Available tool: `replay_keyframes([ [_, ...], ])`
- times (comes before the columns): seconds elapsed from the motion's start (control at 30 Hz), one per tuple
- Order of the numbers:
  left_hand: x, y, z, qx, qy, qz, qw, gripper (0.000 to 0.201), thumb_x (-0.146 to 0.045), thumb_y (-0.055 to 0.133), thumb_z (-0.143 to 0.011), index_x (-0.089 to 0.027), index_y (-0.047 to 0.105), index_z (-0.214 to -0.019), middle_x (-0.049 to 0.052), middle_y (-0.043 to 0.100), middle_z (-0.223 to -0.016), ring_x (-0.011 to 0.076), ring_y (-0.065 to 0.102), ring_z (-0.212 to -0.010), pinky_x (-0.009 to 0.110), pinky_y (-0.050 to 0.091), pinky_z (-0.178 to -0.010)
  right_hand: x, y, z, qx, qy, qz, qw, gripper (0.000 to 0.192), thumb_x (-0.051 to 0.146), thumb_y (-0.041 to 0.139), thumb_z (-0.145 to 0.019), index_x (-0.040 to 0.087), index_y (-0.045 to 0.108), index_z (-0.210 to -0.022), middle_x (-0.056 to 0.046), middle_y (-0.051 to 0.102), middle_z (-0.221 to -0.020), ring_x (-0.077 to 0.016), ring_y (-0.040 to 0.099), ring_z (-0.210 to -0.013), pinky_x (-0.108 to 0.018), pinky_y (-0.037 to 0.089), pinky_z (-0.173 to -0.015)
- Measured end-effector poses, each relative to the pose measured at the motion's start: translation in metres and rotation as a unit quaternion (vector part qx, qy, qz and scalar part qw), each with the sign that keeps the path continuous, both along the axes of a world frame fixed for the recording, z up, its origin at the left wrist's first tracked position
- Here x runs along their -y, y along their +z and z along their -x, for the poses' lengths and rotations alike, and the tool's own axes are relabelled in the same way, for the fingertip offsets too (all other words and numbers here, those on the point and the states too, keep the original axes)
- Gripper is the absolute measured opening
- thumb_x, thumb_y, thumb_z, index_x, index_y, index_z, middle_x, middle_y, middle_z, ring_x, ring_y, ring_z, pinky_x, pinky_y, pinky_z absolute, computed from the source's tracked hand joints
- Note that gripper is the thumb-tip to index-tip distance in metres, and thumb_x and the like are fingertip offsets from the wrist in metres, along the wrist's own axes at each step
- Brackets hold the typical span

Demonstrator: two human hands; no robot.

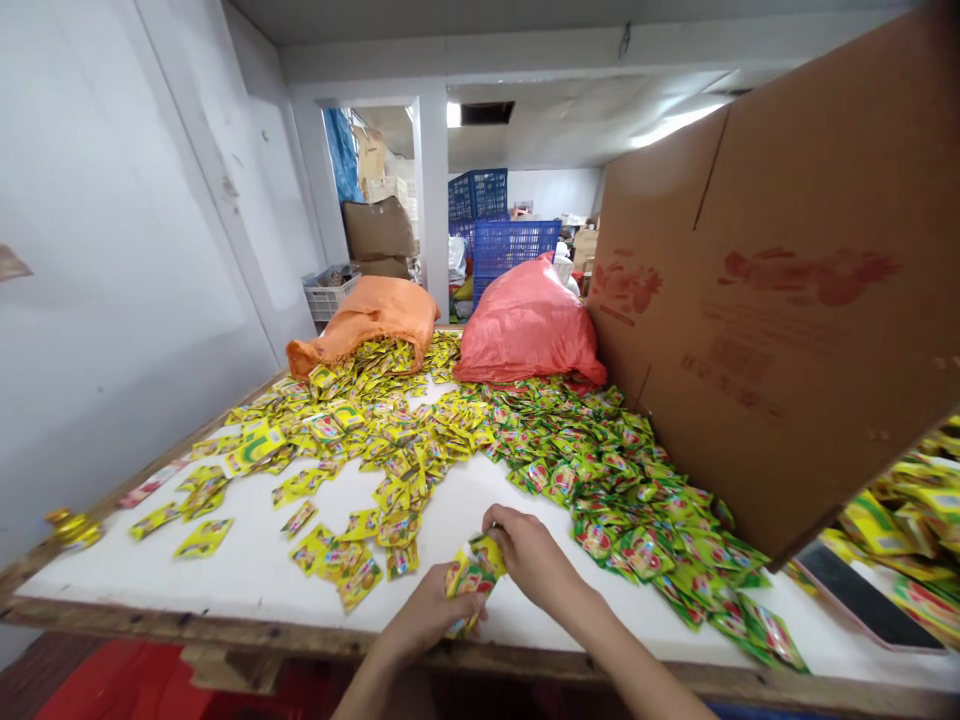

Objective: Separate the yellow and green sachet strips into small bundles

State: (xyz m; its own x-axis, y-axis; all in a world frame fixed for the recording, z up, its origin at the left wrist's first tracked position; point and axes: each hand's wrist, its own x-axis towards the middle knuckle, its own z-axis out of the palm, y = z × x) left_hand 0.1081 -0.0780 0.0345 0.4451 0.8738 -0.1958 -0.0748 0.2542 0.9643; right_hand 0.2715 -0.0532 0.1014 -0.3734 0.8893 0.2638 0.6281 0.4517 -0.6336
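Note:
Near the front edge of the white table (262, 565), my left hand (427, 612) is closed around a few small yellow-green sachets (474, 580). The fingers of my right hand (521, 550) pinch the upper right corner of that same bunch. How many sachets are in the bunch I cannot tell. To the left of my hands lie loose yellow sachets (352, 560). A heap of green sachets with red pictures (622, 500) spreads to the right of them.
An orange sack (375, 305) spills yellow sachets at the back left, beside a red sack (529, 320). A large cardboard box (780, 300) walls off the right side. Beyond it lie a phone (862, 595) and more yellow packets (892, 515). Blue crates (514, 245) stand behind.

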Motion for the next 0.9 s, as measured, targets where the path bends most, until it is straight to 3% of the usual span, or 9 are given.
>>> replay_keyframes([
  [0.2,0.0,0.007,-0.003,-0.035,-0.012,-0.022,0.999,0.021,-0.031,0.067,-0.06,-0.012,0.061,-0.063,0.002,0.061,-0.057,0.0135,0.055,-0.05,0.024,0.042,-0.054,0.004,0.006,0.013,-0.004,0.091,-0.007,0.996,0.024,0.004,0.041,-0.073,0.02,0.058,-0.072,0.0,0.059,-0.072,-0.014,0.053,-0.072,-0.023,0.038,-0.066],
  [0.33,-0.003,0.005,-0.007,-0.01,0.002,0.005,1.0,0.033,-0.042,0.064,-0.065,-0.011,0.061,-0.074,0.005,0.064,-0.06,0.0158,0.058,-0.051,0.026,0.042,-0.052,0.0,0.002,0.014,-0.059,0.024,0.029,0.998,0.023,0.008,0.047,-0.073,0.021,0.055,-0.091,0.001,0.06,-0.074,-0.0142,0.054,-0.07,-0.024,0.04,-0.065],
  [0.43,-0.006,0.002,-0.009,0.029,0.01,-0.013,0.999,0.037,-0.044,0.062,-0.069,-0.009,0.061,-0.082,0.008,0.066,-0.062,0.0187,0.062,-0.057,0.027,0.044,-0.057,0.001,-0.006,0.01,-0.137,0.019,0.047,0.989,0.027,0.012,0.052,-0.073,0.021,0.051,-0.098,0.0,0.061,-0.084,-0.0141,0.056,-0.076,-0.025,0.042,-0.07],
  [0.53,-0.007,-0.001,-0.012,0.052,0.002,-0.027,0.998,0.04,-0.043,0.062,-0.07,-0.008,0.06,-0.089,0.008,0.066,-0.063,0.0195,0.062,-0.06,0.028,0.043,-0.059,0.005,-0.017,0.005,-0.13,-0.002,0.024,0.991,0.016,0.011,0.051,-0.075,0.02,0.055,-0.088,-0.001,0.059,-0.082,-0.0152,0.054,-0.077,-0.027,0.042,-0.071],
  [0.63,-0.007,-0.003,-0.014,0.055,0.001,-0.021,0.998,0.04,-0.044,0.064,-0.068,-0.009,0.061,-0.088,0.006,0.065,-0.064,0.0183,0.06,-0.062,0.027,0.043,-0.061,0.008,-0.026,0.005,-0.058,-0.028,-0.035,0.997,0.008,0.013,0.054,-0.076,0.02,0.059,-0.076,-0.003,0.057,-0.084,-0.019,0.05,-0.085,-0.032,0.04,-0.075],
  [0.8,-0.009,-0.013,-0.011,0.039,0.05,-0.014,0.998,0.041,-0.038,0.072,-0.061,-0.011,0.059,-0.089,0.004,0.064,-0.077,0.0182,0.057,-0.075,0.026,0.042,-0.068,0.012,-0.031,0.006,-0.014,0.014,-0.027,0.999,0.027,0.024,0.049,-0.082,0.019,0.058,-0.057,-0.004,0.05,-0.117,-0.0263,0.037,-0.11,-0.043,0.034,-0.086],
  [0.9,-0.012,-0.022,-0.008,0.05,0.09,-0.054,0.993,0.044,-0.035,0.072,-0.061,-0.012,0.054,-0.094,0.004,0.062,-0.083,0.018,0.056,-0.077,0.026,0.042,-0.069,0.014,-0.045,0.003,-0.116,-0.006,0.03,0.993,0.013,0.03,0.049,-0.083,0.022,0.06,-0.083,-0.006,0.053,-0.112,-0.0233,0.046,-0.105,-0.041,0.036,-0.087],
])
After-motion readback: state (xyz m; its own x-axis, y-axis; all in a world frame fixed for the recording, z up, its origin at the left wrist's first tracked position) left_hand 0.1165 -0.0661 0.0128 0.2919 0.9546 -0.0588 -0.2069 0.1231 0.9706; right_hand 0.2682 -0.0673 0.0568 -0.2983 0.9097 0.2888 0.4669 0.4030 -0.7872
